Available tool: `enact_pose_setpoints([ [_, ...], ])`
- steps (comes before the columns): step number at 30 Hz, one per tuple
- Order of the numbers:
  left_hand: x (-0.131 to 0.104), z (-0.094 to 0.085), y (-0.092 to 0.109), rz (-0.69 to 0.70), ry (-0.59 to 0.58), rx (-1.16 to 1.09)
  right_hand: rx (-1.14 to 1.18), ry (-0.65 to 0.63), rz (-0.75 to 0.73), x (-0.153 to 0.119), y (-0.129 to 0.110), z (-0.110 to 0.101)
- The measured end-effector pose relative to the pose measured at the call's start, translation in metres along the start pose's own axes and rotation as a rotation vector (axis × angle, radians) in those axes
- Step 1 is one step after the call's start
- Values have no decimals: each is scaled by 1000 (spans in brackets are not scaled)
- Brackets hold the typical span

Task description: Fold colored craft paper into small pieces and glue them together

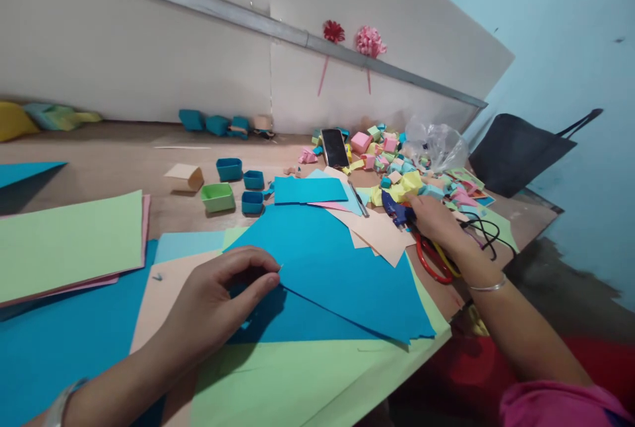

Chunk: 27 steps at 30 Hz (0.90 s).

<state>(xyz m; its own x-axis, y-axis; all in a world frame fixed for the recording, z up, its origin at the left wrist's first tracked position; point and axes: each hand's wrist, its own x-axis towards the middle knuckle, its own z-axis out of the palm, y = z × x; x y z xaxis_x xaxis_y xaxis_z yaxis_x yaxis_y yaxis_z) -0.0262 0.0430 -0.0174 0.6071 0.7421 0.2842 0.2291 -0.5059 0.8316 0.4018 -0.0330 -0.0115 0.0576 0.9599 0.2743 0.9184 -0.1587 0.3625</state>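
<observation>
My left hand (pixel 223 291) is over the blue paper sheets (pixel 337 262), thumb and forefinger pinched together. A tiny pale bit shows at the fingertips, too small to name. My right hand (pixel 436 221) reaches to the right side of the table, its fingers closed at the dark blue glue gun (pixel 394 210); part of the grip is hidden. Scissors with red and yellow handles (pixel 427 263) lie just below that hand. A folded blue paper piece (pixel 311 190) rests on the far part of the blue sheet, beside a pen (pixel 359 199).
Small blue paper boxes (pixel 229 169) and a green one (pixel 218 197) stand behind the sheets. A phone (pixel 335 147) leans near a heap of coloured paper pieces (pixel 384 149). Black cable (pixel 489 235) loops at right, near a dark bag (pixel 518 153). Green paper (pixel 74 242) lies left.
</observation>
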Motion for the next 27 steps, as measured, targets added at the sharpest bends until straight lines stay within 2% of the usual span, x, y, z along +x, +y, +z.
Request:
enact_pose_setpoints([
  [3,1,1,2,50,9,33,40,71,14,-4,4,-8],
  [7,3,2,3,137,25,71,132,186,-5,-18,-4,-34],
  [10,1,1,4,256,64,127,333,258,-144,-36,-24,-56],
  [14,-8,3,16,574,74,227,492,210,-441,-60,-61,-74],
  [17,-17,10,29,746,-46,331,573,118,-587,-72,-84,-77],
  [20,-21,16,36,843,-235,475,646,65,-620,-76,-98,-76],
  [23,-21,19,34,821,-333,564,685,57,-592,-75,-102,-75],
  [27,-19,20,28,756,-380,575,754,21,-554,-75,-96,-74],
])
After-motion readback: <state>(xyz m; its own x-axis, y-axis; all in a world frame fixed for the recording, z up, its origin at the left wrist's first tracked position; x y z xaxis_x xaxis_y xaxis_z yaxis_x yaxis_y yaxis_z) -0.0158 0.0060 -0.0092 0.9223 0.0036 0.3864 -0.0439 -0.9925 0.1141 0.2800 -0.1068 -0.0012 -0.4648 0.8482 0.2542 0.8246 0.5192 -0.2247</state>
